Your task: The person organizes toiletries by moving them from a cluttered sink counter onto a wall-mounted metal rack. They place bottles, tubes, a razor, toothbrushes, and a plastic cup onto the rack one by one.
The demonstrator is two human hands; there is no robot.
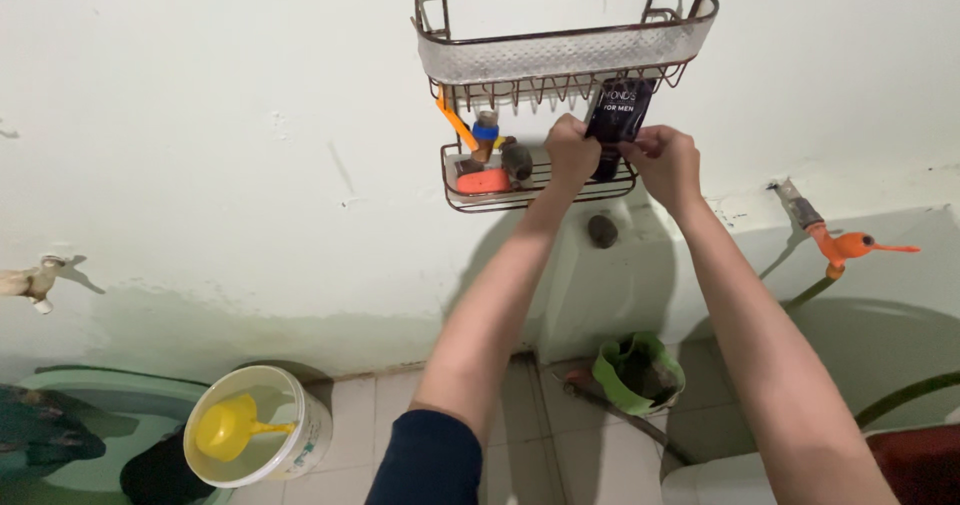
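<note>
Black tube point(617, 117) is being held upright against the lower tier of the wire wall rack point(690, 10), its long axis running near vertical, its upper end just under the white-lined upper basket point(560, 55) and its lower end down by the lower shelf rail.

In the head view, the tube is being gripped from both sides. The left hand point(570, 152) is being pressed to the tube's lower left edge, fingers curled closed on it. The right hand point(665, 160) is being kept at the lower right edge, thumb and forefinger pinched on the tube. Both hands are lying below the tube's middle, so most of the tube is standing above the grip. Neither hand is clearly nearer; both are touching it.

On the lower shelf, to the left of the left hand, an orange soap piece point(484, 180), a dark rounded object point(517, 160) and an orange toothbrush point(455, 123) are being kept. Below, well apart, a white bucket point(305, 430) with a yellow scoop point(228, 427) is standing on the tiled floor point(380, 415).
</note>
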